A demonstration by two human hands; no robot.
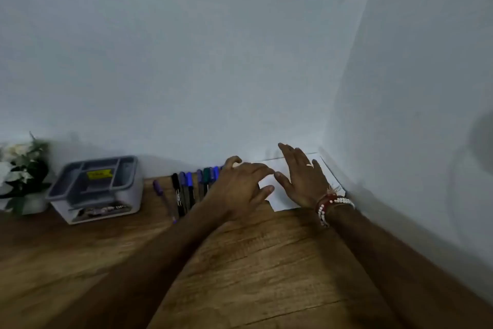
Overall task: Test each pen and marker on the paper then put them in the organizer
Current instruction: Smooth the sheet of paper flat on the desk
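Head view, looking forward and down into a corner of pale walls (pixel 186 75), with a wooden table (pixel 253 262) across the lower half. Slightly blurred throughout.

Both bare forearms reaching in from the bottom edge toward the far right corner. Right hand (pixel 304 176) laid flat on a white sheet of paper (pixel 281 199), fingers straight and spread, grasping nothing; a ring (pixel 309 165) on one finger, red and white beaded bracelets (pixel 328 206) at the wrist. Left hand (pixel 240 187) just beside it, over the paper's left edge, fingers loosely curved and spread, released, nothing held (contact with the sheet hard to judge through the blur).

Paper lying in the far right corner of the table, close against both walls.

Left of the paper, a row of pens and markers (pixel 190 187) lying side by side on the wood, caps toward the wall: black, blue, purple and green, with the row's right end hidden behind the left hand. One purple pen (pixel 160 191) lying a little apart, left of the row.

Further left, a grey organizer (pixel 60 182) with several open compartments and a yellow label inside, set against the wall. At the far left edge, white flowers with dark leaves (pixel 21 166).
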